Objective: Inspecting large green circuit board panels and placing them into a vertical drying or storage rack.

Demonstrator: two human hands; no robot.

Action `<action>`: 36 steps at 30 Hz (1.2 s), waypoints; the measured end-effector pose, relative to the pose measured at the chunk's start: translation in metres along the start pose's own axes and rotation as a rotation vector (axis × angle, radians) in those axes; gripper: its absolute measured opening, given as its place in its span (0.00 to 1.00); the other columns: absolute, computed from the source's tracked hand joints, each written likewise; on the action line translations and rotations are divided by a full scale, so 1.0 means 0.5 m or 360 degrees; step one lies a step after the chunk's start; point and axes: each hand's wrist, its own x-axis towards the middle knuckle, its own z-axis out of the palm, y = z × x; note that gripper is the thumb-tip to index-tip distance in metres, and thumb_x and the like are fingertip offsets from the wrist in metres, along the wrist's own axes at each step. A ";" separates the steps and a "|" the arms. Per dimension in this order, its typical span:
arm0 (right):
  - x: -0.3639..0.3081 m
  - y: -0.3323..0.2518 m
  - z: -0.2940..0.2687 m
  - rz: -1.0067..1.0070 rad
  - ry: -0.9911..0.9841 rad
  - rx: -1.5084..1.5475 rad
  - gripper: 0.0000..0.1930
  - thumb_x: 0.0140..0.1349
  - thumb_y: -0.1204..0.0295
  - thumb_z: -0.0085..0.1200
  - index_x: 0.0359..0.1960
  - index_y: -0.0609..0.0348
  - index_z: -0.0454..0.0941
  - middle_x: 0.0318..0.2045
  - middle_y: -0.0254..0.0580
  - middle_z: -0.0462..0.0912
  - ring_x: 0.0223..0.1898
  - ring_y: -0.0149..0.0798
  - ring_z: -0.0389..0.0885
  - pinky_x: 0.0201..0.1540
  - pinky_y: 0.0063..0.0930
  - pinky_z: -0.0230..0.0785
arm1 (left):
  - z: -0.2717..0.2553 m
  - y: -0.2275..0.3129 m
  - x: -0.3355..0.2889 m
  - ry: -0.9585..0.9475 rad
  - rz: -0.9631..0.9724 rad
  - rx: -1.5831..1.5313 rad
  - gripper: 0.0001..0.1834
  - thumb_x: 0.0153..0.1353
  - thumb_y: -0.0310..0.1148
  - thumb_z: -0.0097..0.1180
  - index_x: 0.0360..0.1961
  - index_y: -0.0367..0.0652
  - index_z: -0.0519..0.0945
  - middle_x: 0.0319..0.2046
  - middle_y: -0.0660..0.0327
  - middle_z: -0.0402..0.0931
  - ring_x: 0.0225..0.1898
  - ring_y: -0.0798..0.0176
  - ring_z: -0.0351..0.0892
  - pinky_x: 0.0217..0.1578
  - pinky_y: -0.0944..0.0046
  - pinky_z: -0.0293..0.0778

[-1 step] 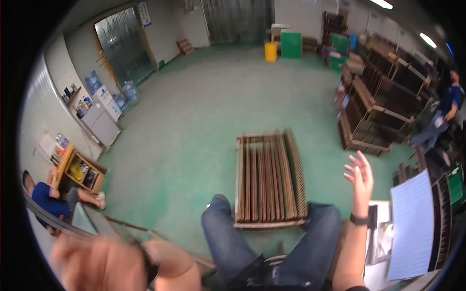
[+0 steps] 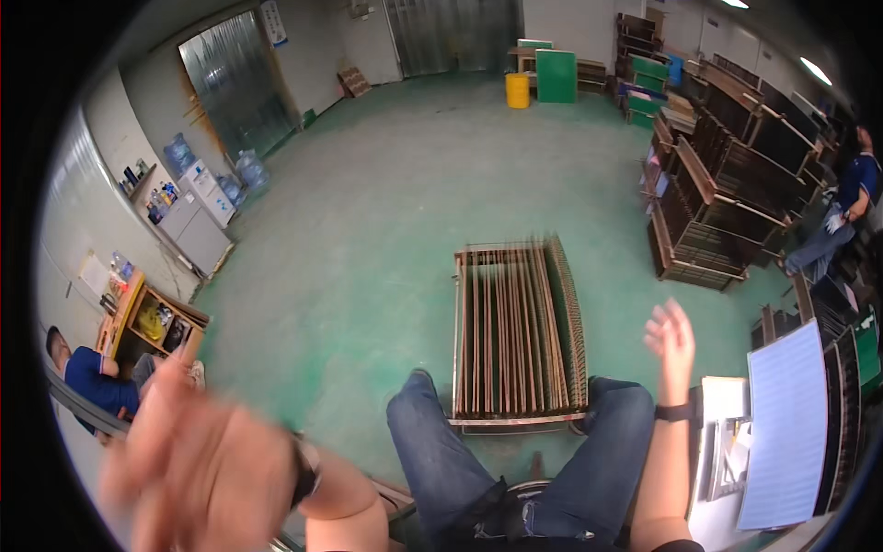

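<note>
My left hand (image 2: 207, 460) is raised close at the lower left, in front of a seated person. It is smeared by motion, so its finger positions and any small thing in it cannot be made out. At the right, my right hand (image 2: 671, 336) is held up in the air with loosely bent fingers and nothing visible in them. A dark band circles each wrist. Nearest to the right hand is a slotted rack (image 2: 520, 424) on the floor before my knees, holding several thin brown upright panels (image 2: 510, 340). Neither hand touches it.
Stacked dark racks (image 2: 708, 207) stand at the right, with a person (image 2: 851, 198) beyond. A light blue panel (image 2: 786, 423) leans by a white surface (image 2: 722, 396) near my right arm. At the left a person (image 2: 97, 377) sits by a wooden cabinet (image 2: 138, 313). A yellow bin (image 2: 517, 90) stands far back.
My left hand has risen, with a finger now pointing upward. My right hand has dropped slightly and its spread fingers have bent inward. The view has shifted a little.
</note>
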 end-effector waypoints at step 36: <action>-0.179 0.805 0.054 0.2074 0.0960 0.0867 0.22 0.66 0.59 0.34 0.56 0.57 0.66 0.55 0.46 0.69 0.53 0.46 0.69 0.53 0.43 0.67 | -0.579 -0.669 -1.170 -0.0092 -0.3812 0.0872 0.13 0.58 0.40 0.55 0.21 0.53 0.66 0.14 0.77 0.57 0.11 0.80 0.51 0.11 0.76 0.44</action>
